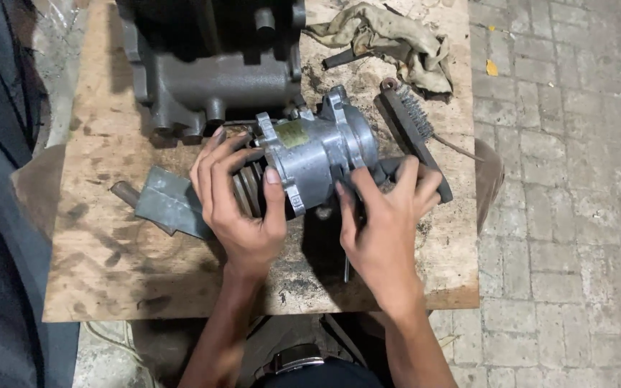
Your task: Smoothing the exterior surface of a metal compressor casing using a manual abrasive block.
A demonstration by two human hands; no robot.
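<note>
A grey metal compressor-like unit (318,151) with a grooved pulley at its left end lies on its side on a worn wooden board (109,266). My left hand (242,197) wraps around the pulley end, thumb on the housing's flange. My right hand (382,223) grips the unit's right end from below, fingers spread over a dark part behind it. Both hands hold the unit.
A larger dark metal casting (210,72) stands at the board's far side. A dirty rag (389,39) and a wire brush (411,126) lie to the right. A folded grey metal plate (167,201) sits left of my hands. Paving stones (569,179) surround the board.
</note>
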